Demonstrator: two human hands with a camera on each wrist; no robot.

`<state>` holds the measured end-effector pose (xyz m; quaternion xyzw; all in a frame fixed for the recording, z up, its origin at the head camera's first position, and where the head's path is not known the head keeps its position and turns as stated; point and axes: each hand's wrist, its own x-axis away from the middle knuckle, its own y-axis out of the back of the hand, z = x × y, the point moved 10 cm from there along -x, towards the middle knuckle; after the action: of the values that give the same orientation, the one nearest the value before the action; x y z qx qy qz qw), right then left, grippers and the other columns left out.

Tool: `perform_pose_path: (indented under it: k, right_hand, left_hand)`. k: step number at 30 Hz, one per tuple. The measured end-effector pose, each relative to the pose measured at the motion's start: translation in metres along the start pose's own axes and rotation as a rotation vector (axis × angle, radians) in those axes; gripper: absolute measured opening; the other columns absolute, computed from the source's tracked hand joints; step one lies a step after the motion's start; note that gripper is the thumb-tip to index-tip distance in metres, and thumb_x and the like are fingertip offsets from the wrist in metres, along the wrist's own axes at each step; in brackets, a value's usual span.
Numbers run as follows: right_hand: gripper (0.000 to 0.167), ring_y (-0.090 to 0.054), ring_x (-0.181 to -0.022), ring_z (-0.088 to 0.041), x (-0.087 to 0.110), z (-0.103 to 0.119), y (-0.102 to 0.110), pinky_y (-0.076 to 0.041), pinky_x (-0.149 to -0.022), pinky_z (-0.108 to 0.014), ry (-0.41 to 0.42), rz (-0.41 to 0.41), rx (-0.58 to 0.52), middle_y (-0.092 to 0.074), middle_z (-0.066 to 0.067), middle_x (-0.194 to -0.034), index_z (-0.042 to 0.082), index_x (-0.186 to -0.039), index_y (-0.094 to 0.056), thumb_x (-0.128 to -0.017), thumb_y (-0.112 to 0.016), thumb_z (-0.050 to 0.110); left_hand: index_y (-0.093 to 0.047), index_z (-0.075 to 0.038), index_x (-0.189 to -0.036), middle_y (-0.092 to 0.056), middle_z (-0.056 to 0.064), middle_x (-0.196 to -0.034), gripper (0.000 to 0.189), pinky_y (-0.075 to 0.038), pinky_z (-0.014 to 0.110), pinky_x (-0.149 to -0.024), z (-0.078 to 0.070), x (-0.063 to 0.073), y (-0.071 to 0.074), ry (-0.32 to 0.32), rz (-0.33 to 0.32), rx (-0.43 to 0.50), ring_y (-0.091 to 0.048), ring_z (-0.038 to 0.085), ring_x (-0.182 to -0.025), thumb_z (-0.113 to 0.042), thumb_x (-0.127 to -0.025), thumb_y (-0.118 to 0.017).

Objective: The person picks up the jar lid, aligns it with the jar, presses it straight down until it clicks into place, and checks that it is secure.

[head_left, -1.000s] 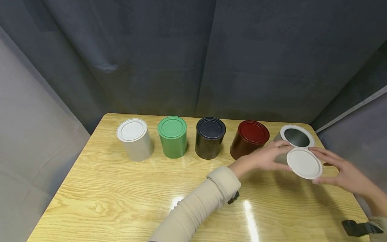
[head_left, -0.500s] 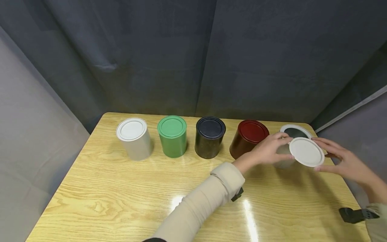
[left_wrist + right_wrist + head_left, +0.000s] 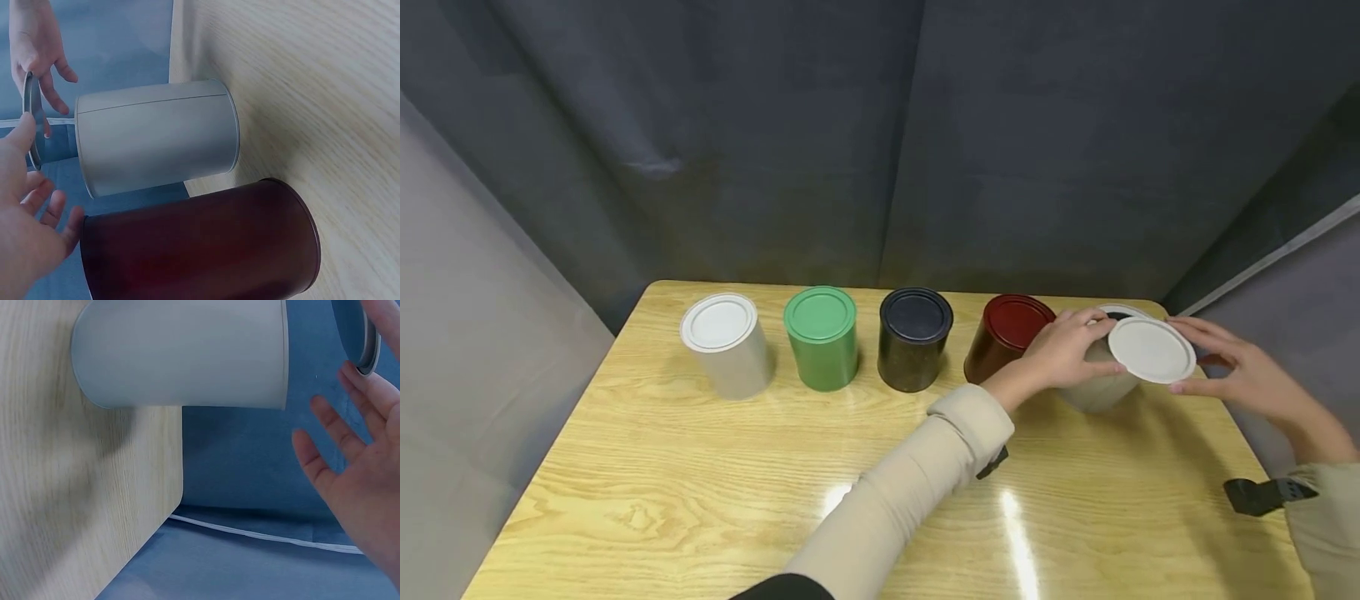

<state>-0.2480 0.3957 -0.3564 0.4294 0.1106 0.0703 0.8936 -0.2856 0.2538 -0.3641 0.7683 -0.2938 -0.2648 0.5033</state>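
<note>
A round white lid (image 3: 1152, 350) is pinched at opposite edges between my two hands. My left hand (image 3: 1067, 350) grips its left edge with thumb and finger; the other fingers spread in the left wrist view. On the opposite edge, my right hand (image 3: 1240, 367) holds it between thumb and fingertip. The lid is tilted above an uncovered light grey can (image 3: 1093, 387), whose opening is mostly hidden behind the lid in the head view. In the left wrist view a gap shows between the lid's underside and the can (image 3: 156, 137). The can stands upright on the table.
Along the table's back edge stand lidded cans: white (image 3: 730, 354), green (image 3: 822, 342), black (image 3: 913, 342) and dark red (image 3: 1011, 329). The dark red can is right beside my left hand. A dark curtain (image 3: 737, 150) hangs behind the wooden table (image 3: 700, 483).
Both hands have carried the lid up and back in the head view, from in front of the grey can to over its opening. The other cans stay put.
</note>
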Motion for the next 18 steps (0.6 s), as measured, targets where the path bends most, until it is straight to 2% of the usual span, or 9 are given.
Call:
perform_pose_path:
  k: [7, 13, 18]
  right_hand:
    - [0.079, -0.029, -0.107, 0.014, -0.007, -0.01, 0.001, -0.029, -0.073, -0.007, -0.046, 0.029, -0.023, -0.029, 0.014, -0.139, 0.016, -0.142, -0.035, -0.074, -0.075, 0.007]
    - [0.079, -0.028, -0.108, 0.013, -0.01, -0.02, 0.002, -0.03, -0.074, -0.006, -0.078, 0.03, -0.031, -0.025, 0.016, -0.14, 0.016, -0.143, -0.032, -0.076, -0.073, 0.007]
    - [0.077, -0.029, -0.11, 0.008, -0.016, -0.027, -0.002, -0.031, -0.074, -0.007, -0.115, 0.044, -0.053, -0.023, 0.012, -0.143, 0.016, -0.144, -0.028, -0.08, -0.07, 0.01]
  left_hand:
    - [-0.04, -0.03, -0.138, -0.034, -0.015, -0.139, 0.064, -0.028, 0.019, -0.083, 0.004, -0.009, 0.0, 0.055, -0.006, -0.037, -0.032, 0.004, -0.121, -0.059, -0.082, -0.053]
    - [-0.038, -0.031, -0.139, -0.031, -0.015, -0.141, 0.065, -0.026, 0.023, -0.086, 0.009, -0.018, -0.003, 0.091, 0.019, -0.042, -0.029, 0.005, -0.124, -0.059, -0.082, -0.052]
    - [-0.033, -0.032, -0.141, -0.028, -0.015, -0.143, 0.064, -0.025, 0.024, -0.089, 0.013, -0.024, -0.005, 0.107, 0.053, -0.048, -0.025, 0.006, -0.126, -0.059, -0.084, -0.048]
